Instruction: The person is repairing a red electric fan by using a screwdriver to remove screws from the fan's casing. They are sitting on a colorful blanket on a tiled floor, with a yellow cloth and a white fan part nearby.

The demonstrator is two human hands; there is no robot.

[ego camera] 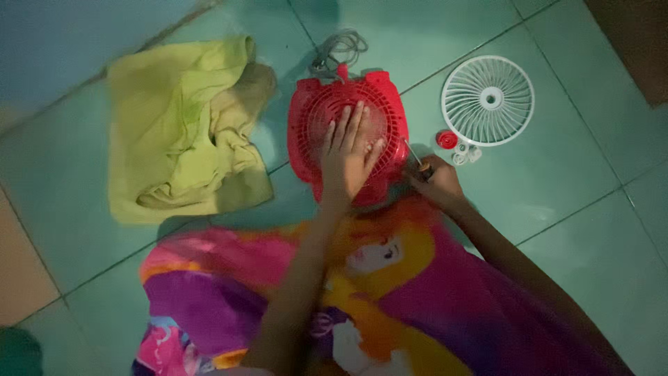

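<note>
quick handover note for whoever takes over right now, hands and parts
Left hand: flat on the red fan housing, pressing it to the tiled floor.
Right hand: gripping a screwdriver, tip at the housing's right edge.
Done: white front grille is off, lying to the right; red cap and small white pieces beside it.
Left: housing is not yet apart. Grey cord lies behind it, yellow cloth to the left.

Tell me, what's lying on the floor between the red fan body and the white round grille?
In the head view, a small red cap and a few small white ring-shaped bits lie on the tiles between the red fan body and the white grille.
</note>
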